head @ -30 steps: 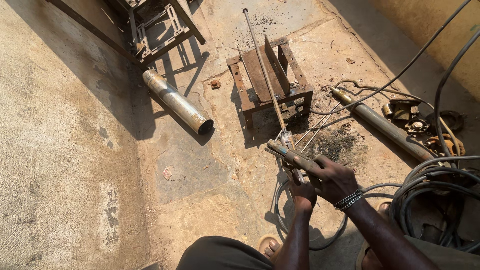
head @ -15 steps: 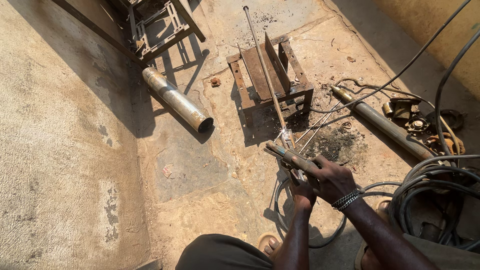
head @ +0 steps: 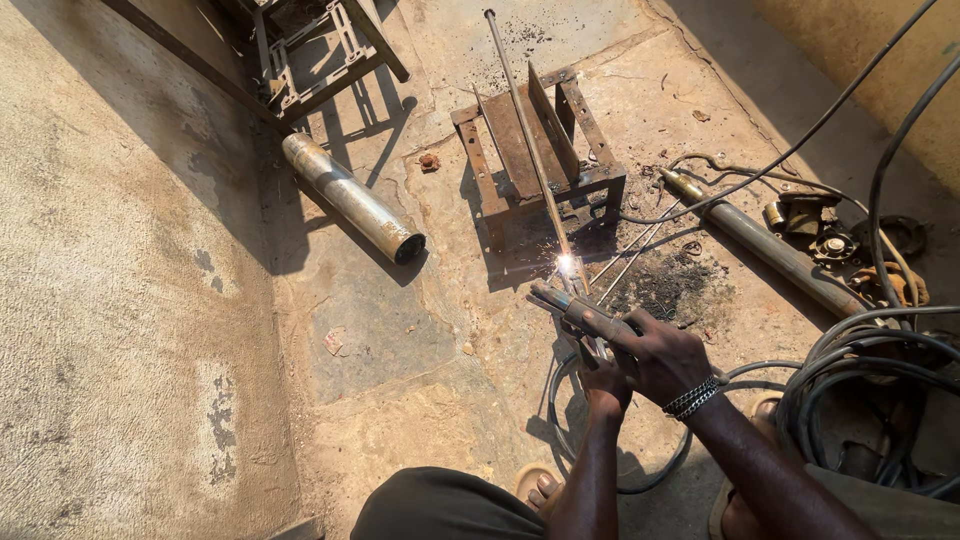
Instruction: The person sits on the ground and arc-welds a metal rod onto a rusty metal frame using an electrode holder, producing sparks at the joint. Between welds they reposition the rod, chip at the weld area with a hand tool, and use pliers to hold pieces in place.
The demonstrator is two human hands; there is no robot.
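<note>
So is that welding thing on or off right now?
On. A bright white spark with small flying sparks glows at the tip of the welding holder that the right hand grips, against the long metal rod.

— What place is this?
— An outdoor welding yard. Sparks [head: 566,263] fly beside a rusty metal stand [head: 535,150]. A steel pipe [head: 352,197] lies left of it, thick cables [head: 870,350] right.
</note>
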